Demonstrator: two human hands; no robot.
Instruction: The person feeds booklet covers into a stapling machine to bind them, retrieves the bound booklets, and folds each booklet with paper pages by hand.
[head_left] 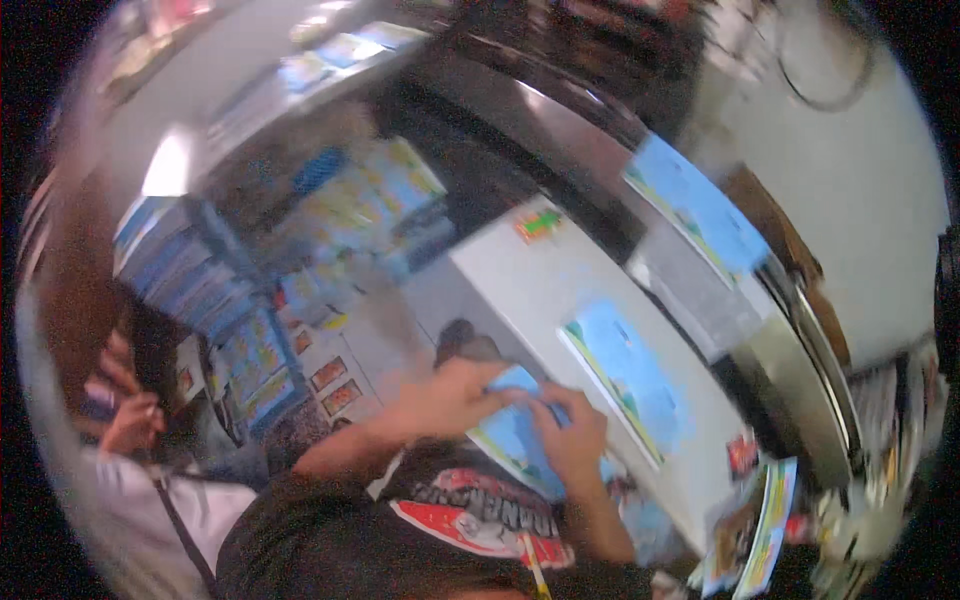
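Note:
Both my hands meet on a light-blue printed sheet or booklet (515,437) with a yellow-green edge, held close in front of my dark shirt. My left hand (455,400) reaches in from the left, its fingers pinching the top edge. Against the upper right part of the same printed piece, my right hand (575,430) has its thumb and fingers bent together. The two sets of fingertips nearly touch. Blur hides whether the piece is one sheet or several. To the right, a similar blue printed piece (630,375) lies on a white table (500,255).
A small green-and-orange packet (540,225) and a red packet (742,455) lie on the table. Beyond its right side runs a metal-edged counter (800,385) with another blue printed piece (700,205). Stacks of printed booklets (185,265) stand left. Another person's hand (132,425) is at far left.

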